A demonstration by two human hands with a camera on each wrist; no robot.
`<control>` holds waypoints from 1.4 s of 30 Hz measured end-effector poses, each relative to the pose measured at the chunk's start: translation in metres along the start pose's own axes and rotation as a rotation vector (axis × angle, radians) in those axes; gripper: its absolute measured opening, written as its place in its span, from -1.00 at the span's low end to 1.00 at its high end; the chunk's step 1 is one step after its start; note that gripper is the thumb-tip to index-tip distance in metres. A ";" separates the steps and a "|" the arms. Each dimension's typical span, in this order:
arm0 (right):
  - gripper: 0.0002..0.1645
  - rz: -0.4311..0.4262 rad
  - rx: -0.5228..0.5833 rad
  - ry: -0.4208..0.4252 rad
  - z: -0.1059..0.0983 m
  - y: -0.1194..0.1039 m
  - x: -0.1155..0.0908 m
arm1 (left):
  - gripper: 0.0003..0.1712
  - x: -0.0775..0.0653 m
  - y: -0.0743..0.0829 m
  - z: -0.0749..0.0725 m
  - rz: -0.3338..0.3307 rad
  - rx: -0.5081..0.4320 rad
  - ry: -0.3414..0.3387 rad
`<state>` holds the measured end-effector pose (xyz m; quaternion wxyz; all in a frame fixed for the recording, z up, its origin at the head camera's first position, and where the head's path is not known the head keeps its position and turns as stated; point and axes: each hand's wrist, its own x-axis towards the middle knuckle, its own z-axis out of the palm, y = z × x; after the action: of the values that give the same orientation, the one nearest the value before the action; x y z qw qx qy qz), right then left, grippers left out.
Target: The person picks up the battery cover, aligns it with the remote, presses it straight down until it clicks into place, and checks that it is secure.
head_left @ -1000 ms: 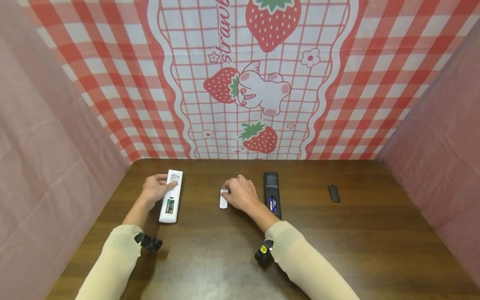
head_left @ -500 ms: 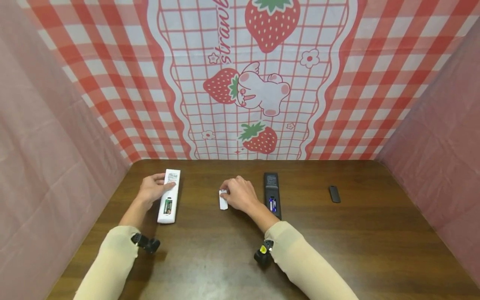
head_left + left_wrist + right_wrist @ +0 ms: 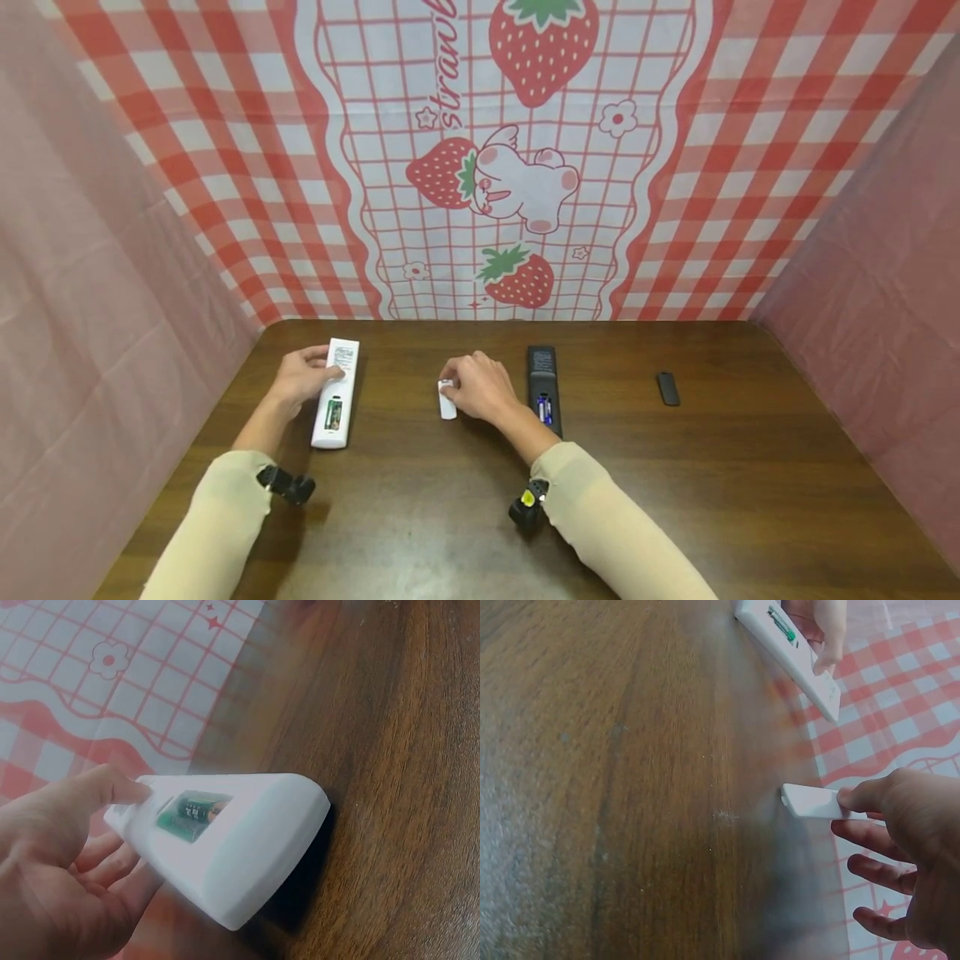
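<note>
On the left of the table, my left hand (image 3: 300,377) grips a white remote control (image 3: 324,429) along its side, thumb on its back face. The remote's battery bay is uncovered, and a green battery (image 3: 196,809) shows inside it in the left wrist view. My right hand (image 3: 483,387) pinches a small white battery cover (image 3: 447,407) between thumb and fingers. In the right wrist view the cover (image 3: 810,801) points toward the white remote (image 3: 799,664), well apart from it. Whether the cover touches the table I cannot tell.
A black remote control (image 3: 543,379) lies back up beside my right forearm, blue batteries (image 3: 544,409) in its uncovered bay. Farther right on the wooden table (image 3: 750,467) rests a black battery cover (image 3: 668,389). A strawberry-print cloth (image 3: 517,208) hangs behind.
My left hand has shifted slightly to the left with the white remote, which has turned a little. The right hand and the white cover stay almost in place.
</note>
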<state>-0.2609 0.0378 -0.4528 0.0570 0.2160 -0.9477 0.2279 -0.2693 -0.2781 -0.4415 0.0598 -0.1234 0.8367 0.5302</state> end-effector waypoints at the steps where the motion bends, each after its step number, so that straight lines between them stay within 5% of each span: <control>1: -0.85 -0.001 0.004 0.000 0.000 0.000 0.000 | -0.19 0.000 0.000 0.000 0.002 -0.004 -0.002; 8: -0.86 -0.037 0.041 0.020 0.008 0.013 0.006 | -0.17 0.000 -0.001 -0.003 0.016 -0.041 -0.020; 25: -0.80 -0.025 0.022 -0.046 -0.002 0.001 0.000 | -0.17 0.000 0.002 -0.006 0.023 -0.030 -0.063; 35: -0.88 -0.077 0.017 0.014 0.038 0.039 0.021 | -0.15 -0.001 0.002 -0.008 0.013 -0.013 -0.062; 42: -0.88 -0.039 0.045 -0.016 0.003 0.007 0.003 | -0.16 0.000 0.000 -0.009 0.033 -0.015 -0.063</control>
<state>-0.2669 0.0407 -0.4582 0.0489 0.2376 -0.9383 0.2463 -0.2686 -0.2864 -0.4378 0.0764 -0.0932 0.8323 0.5411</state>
